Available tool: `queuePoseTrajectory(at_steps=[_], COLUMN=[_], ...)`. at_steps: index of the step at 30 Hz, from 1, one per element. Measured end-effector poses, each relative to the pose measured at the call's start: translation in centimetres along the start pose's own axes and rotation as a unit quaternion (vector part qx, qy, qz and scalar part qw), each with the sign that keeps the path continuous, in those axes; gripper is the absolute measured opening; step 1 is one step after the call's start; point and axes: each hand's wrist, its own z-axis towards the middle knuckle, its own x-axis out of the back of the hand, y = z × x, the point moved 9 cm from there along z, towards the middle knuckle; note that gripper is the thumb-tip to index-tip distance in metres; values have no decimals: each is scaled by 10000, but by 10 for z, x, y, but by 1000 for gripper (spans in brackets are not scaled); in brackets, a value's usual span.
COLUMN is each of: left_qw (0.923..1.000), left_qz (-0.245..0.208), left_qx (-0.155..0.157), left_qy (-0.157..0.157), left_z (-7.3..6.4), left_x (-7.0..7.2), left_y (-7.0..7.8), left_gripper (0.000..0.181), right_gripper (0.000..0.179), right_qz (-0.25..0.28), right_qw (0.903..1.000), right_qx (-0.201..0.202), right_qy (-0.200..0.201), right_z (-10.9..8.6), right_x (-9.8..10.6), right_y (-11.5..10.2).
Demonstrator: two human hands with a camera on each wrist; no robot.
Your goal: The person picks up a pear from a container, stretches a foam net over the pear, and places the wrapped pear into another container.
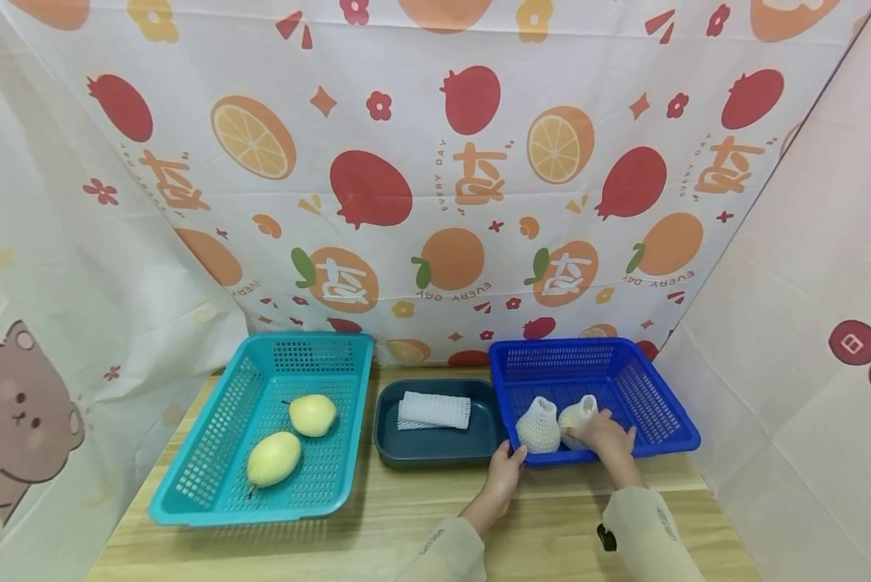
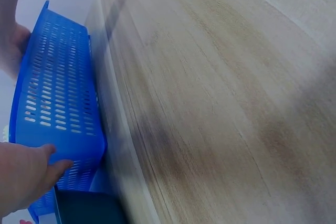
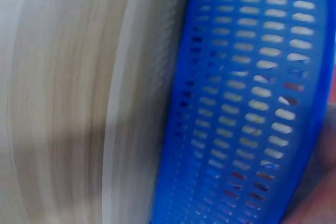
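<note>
Seen from the head camera, two pieces of fruit in white mesh sleeves sit in the front left part of a blue plastic basket (image 1: 649,404), at the right of a wood-grained table (image 1: 377,550). The left netted fruit (image 1: 539,428) stands nearly upright, its long axis vertical and narrow neck up; the right netted fruit (image 1: 575,415) leans rightward, the sleeve's open round end pointing up and right. The right hand (image 1: 606,436) curls its thumb and fingers round that leaning fruit, covering its lower right side. The left hand (image 1: 502,478) touches the basket's front left corner, fingers close to the rim; whether it grips cannot be told. The right wrist view is blurred, showing mostly slotted basket wall, with the hand cut off at the edge; the left wrist view hides the fruit behind the wall. Midway, a smooth, dark, round-cornered tray (image 1: 438,464) holds flattened white sleeves (image 1: 435,411), long axis left to right. At left, a perforated teal basket (image 1: 355,453) holds two smooth yellow pears, the upper pear (image 1: 313,415) with its stem leftward, the lower pear (image 1: 273,459) with its stem toward the front left.
</note>
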Motion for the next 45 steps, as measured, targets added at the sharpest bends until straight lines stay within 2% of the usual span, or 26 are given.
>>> queuePoseTrajectory(at_steps=[2,5,7,9,12,14,18,21,24,27,29,31,34,36,38,40,41,43,45], left_qw=[9999,9988,9971,9963,9965,9971,9995,9992,9981,9978,9978,9972,9923,9854,9755,9647,9599,9518,9450], left_qz=[125,452,700,765,672,554,167,2,101,291,365,436,647,887,1207,1505,1616,1766,1894], left_qx=[-34,-45,-59,-83,-210,-275,-249,-262,-417,-465,-494,-611,-972,-1237,-1459,-1558,-1572,-1583,-1569], left_qy=[39,177,290,379,456,441,67,-292,-438,-384,-237,-22,416,758,1124,1497,1669,1945,2157], left_z=[-1,-3,-5,-7,-12,-17,-33,-47,-60,-72,-79,-86,-95,-100,-106,-111,-114,-120,-126], left_x=[1,3,5,8,14,20,36,53,78,104,120,134,155,169,184,200,207,220,232], left_y=[1,1,2,2,3,6,14,25,39,51,59,69,87,99,110,117,120,124,125], left_gripper=[41,42,45,47,49,44,36,35,36,39,40,40,36,34,30,27,26,25,25], right_gripper=[104,99,92,85,68,56,38,30,25,23,22,21,18,17,17,19,19,22,29], right_qz=[215,616,1006,1508,2406,3013,3915,4371,4827,5239,5406,5483,5559,5607,5577,5438,5308,4993,4666], right_qw=[9996,9955,9883,9752,9420,9128,8593,8269,7958,7784,7771,7826,7868,7831,7828,7866,7933,8126,8310], right_qx=[26,186,287,361,409,490,758,1052,1460,1772,1926,2055,2354,2601,2758,2899,2929,2870,2824], right_qy=[192,694,1106,1577,2304,2714,3202,3377,3354,2970,2584,2117,1281,687,86,-383,-566,-901,-1094], right_z=[-5,-14,-22,-31,-46,-56,-73,-85,-101,-122,-136,-148,-159,-165,-169,-173,-175,-178,-182], right_x=[2,9,14,19,28,33,38,38,34,28,21,13,-11,-30,-54,-77,-88,-108,-120], right_y=[0,-2,-3,-3,-3,-5,-15,-31,-54,-86,-111,-137,-175,-199,-220,-239,-247,-260,-272])
